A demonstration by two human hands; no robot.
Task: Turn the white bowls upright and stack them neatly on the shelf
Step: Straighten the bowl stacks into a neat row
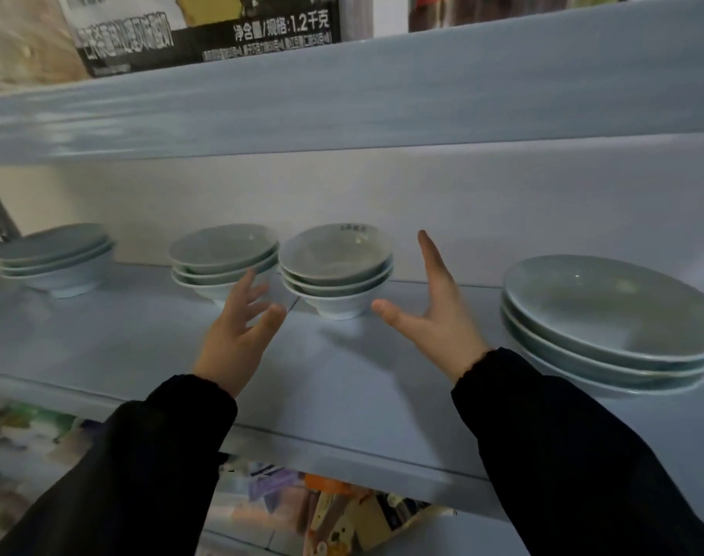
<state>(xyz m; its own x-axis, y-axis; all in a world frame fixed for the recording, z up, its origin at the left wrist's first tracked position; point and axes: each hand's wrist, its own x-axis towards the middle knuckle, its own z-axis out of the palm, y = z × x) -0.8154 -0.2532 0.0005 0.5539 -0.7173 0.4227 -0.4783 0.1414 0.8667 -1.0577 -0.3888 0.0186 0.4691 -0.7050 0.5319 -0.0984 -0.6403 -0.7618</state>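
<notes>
Three upright stacks of white bowls stand on the pale blue shelf [342,379]: one at the far left [57,256], one left of centre [222,256] and one in the middle [336,266]. My left hand [238,331] hovers with spread fingers in front of the left-of-centre stack, partly covering its base. To the right of the middle stack my right hand [430,315] is held out flat, thumb pointing toward that stack's foot. Neither hand holds anything; whether the left fingers touch a bowl I cannot tell.
A stack of wider shallow plates [607,327] sits at the right end of the shelf. The shelf above [342,98] hangs low and carries a printed black carton [206,34]. Colourful packages [342,511] lie on the level below.
</notes>
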